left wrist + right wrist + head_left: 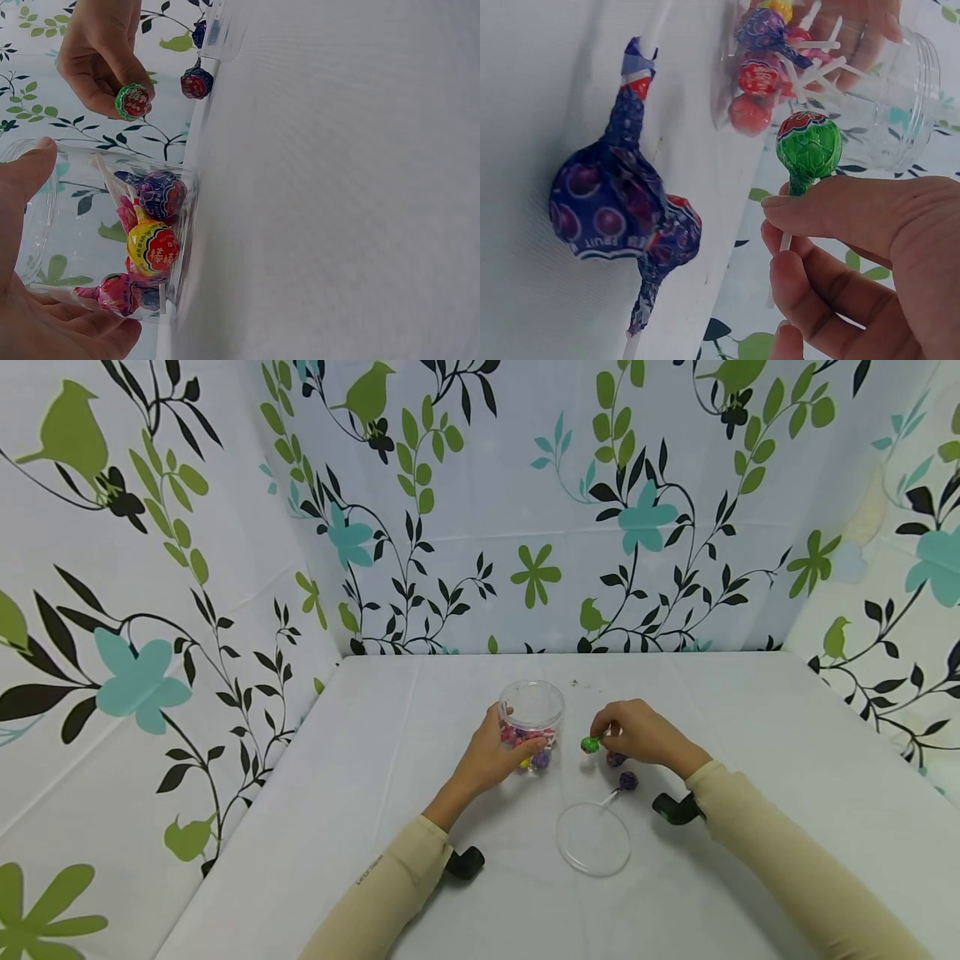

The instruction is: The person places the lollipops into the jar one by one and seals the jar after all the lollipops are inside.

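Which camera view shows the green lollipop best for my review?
The right wrist view: the green lollipop is largest, with part of its white stick visible in the right grip. The left wrist view shows the candy end smaller, its red label facing the camera; the head view shows only a small green ball.

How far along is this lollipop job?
Looks done: the jar is uncapped, with several lollipops inside. In hand: the left hand holds the jar; the right hand pinches a green lollipop outside it. Probably left: two purple lollipops on the table to add, and the clear lid to refit.
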`<state>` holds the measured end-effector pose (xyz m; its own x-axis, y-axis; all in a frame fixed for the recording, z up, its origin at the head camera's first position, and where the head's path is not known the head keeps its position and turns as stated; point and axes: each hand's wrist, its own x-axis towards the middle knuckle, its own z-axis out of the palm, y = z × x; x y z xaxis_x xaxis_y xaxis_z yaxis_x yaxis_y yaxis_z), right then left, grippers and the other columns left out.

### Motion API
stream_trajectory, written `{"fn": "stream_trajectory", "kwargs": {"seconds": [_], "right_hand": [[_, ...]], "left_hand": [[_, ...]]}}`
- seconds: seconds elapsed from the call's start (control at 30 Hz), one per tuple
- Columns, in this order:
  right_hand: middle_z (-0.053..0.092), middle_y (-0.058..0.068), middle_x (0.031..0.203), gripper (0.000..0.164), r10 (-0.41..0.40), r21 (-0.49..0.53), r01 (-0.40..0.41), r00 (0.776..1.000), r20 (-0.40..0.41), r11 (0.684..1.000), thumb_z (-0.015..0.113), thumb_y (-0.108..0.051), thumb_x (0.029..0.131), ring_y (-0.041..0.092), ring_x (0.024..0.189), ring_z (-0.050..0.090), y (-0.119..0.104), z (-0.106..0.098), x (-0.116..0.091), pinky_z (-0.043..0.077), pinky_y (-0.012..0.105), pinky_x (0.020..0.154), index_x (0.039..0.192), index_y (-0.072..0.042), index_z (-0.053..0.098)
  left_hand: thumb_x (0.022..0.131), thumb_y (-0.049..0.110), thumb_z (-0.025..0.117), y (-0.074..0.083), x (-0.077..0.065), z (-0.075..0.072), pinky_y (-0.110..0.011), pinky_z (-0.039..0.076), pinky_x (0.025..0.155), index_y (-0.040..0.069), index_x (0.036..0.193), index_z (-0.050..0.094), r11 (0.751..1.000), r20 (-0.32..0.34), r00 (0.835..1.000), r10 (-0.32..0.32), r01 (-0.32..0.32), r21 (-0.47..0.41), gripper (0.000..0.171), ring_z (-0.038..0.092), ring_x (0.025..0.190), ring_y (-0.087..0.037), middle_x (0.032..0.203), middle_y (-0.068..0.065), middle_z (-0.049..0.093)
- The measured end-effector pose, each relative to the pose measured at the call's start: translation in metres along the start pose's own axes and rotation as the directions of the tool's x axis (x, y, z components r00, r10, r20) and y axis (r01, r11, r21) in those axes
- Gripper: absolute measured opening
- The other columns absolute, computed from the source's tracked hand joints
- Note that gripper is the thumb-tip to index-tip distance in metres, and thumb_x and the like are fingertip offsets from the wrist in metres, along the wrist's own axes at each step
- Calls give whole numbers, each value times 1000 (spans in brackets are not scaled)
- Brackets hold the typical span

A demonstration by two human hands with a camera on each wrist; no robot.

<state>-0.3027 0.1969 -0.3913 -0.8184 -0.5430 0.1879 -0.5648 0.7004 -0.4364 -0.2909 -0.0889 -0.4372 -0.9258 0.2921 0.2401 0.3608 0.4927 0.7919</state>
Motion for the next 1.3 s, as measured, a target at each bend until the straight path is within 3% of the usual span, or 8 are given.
{"fn": "stream_trajectory", "kwargs": {"seconds": [0.5, 1.3], "right_hand": [[72, -2, 91, 15, 36, -3, -36, 999, -25, 999, 75, 2, 89, 19, 80, 58, -5, -15, 3, 53, 34, 66, 100, -6, 80], [72, 3, 90, 13, 24, -29, -27, 995, -99, 999, 75, 0, 91, 19, 76, 55, -14, -33, 8, 48, 33, 61, 103, -2, 80]], "left_hand": [[91, 57, 75, 1, 0, 0, -50, 36, 116, 5, 162, 20, 1000, 4, 1000, -3, 3, -10, 104, 41, 145, -29, 157, -17, 43], [90, 59, 76, 3, 0, 0, -53, 37, 115, 1, 162, 22, 1000, -11, 1000, -24, 24, 0, 107, 40, 145, -33, 157, -20, 42]]}}
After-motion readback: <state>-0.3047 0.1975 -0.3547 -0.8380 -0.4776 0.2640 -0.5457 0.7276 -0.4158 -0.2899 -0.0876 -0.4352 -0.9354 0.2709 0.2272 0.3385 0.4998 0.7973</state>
